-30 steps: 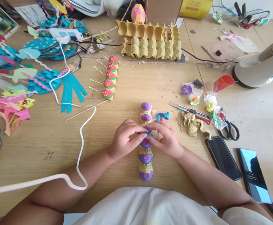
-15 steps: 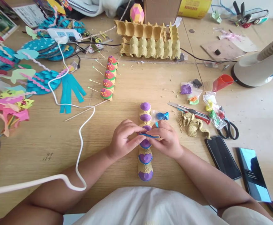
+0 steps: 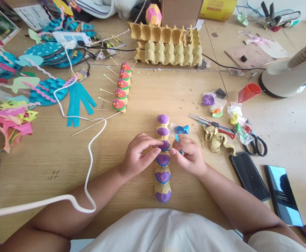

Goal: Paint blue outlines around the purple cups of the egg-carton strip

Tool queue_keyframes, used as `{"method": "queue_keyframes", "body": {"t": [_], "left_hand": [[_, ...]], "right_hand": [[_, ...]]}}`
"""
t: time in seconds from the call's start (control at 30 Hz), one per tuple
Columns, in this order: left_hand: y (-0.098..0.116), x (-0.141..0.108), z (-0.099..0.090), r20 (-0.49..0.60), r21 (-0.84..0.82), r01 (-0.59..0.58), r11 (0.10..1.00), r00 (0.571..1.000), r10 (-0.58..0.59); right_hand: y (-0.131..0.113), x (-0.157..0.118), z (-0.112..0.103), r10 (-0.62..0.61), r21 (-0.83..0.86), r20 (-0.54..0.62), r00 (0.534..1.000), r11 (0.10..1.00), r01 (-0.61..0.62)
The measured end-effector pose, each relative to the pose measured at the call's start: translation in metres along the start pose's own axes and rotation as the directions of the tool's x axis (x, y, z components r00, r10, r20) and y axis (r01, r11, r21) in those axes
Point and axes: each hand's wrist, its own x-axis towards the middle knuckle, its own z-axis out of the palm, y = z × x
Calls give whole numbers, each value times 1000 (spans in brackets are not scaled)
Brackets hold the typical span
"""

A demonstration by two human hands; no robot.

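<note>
An egg-carton strip lies lengthwise before me, its several bumps capped in purple clay, some edged with blue. My left hand is at its left side, thumb and forefinger apart, fingertips at the third bump from the far end, holding nothing visible. At the right side my right hand is curled, with a small bit of blue clay between its fingers and a light-blue pointed piece sticking up from it. An open bag with blue clay lies just beyond my right hand.
A red-and-green decorated strip with pins stands farther left. A utility knife, scissors, clay bags and two phones lie to the right. A white cable crosses the left side; egg cartons are at the back.
My right hand has moved slightly right, away from my left fingertips. The blue strand that stretched between both hands now lies along the third bump's near edge.
</note>
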Motion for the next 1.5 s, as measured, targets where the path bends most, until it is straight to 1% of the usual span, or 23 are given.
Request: {"method": "queue_keyframes", "body": {"t": [0.1,0.2,0.3,0.47,0.53,0.67,0.87,0.97,1.03,1.2,1.37,1.5], "left_hand": [[0,1,2,43,-8,-52,999,998,52],[2,1,4,49,8,-91,996,995,90],[3,0,5,25,2,-77,997,997,77],[3,-1,4,-38,-6,-84,996,996,84],[4,0,3,-68,-1,-77,997,995,77],[5,1,2,-124,12,-37,999,992,38],[3,-1,4,-106,-2,-31,1000,994,30],[2,-3,4,-63,-20,-27,999,998,26],[3,-3,5,-54,-10,-42,999,998,41],[6,1,4,-81,40,-81,996,993,84],[6,2,3,-78,55,-61,997,995,65],[4,2,2,-84,56,-64,996,994,68]], "right_hand": [[-1,0,0,5,49,6,1000,999,-5],[-1,-1,1,15,67,48,999,998,-18],[0,-2,2,34,64,90,995,997,-40],[-1,1,2,30,88,110,994,995,-39],[-2,2,1,42,103,96,995,993,-52],[-4,2,0,113,118,47,993,986,-118],[-4,0,3,159,122,-17,987,980,-156],[-5,1,4,160,125,-10,987,980,-157],[-5,1,4,158,125,6,987,980,-158],[-5,-1,3,171,128,-13,985,977,-168],[-3,-1,2,198,133,-1,980,972,-196],[-3,-1,2,168,99,9,986,981,-168]]}}
